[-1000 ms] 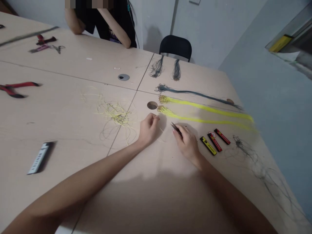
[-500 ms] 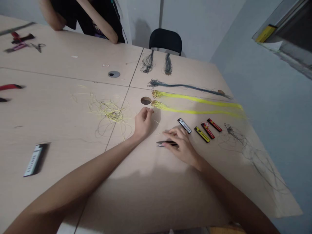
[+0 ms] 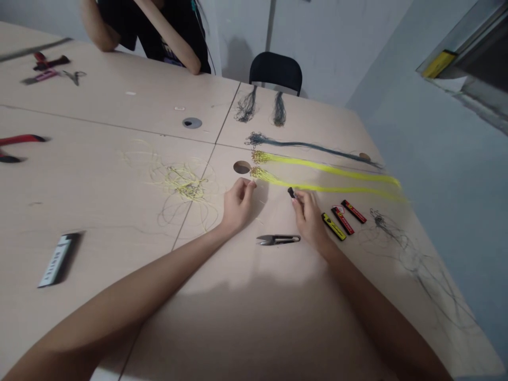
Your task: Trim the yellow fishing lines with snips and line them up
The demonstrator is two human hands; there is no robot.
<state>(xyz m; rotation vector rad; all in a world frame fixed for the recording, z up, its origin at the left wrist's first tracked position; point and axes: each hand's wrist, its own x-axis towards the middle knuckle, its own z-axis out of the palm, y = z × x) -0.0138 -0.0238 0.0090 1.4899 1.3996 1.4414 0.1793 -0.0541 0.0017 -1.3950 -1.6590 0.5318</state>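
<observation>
Black at the end that shows, what looks like a lighter (image 3: 291,193) is gripped in the right hand (image 3: 311,219), to the right of the left hand (image 3: 237,206); fingers hide most of its long axis. The hands are apart, the left one's fingers curled in, on what I cannot tell. Snips (image 3: 279,239) lie crosswise between the wrists, blades leftward, nearer the right.

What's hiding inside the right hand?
What looks like a lighter pokes its black end out of the right hand. The fingers cover most of the rest, so any label there can't be seen.
</observation>
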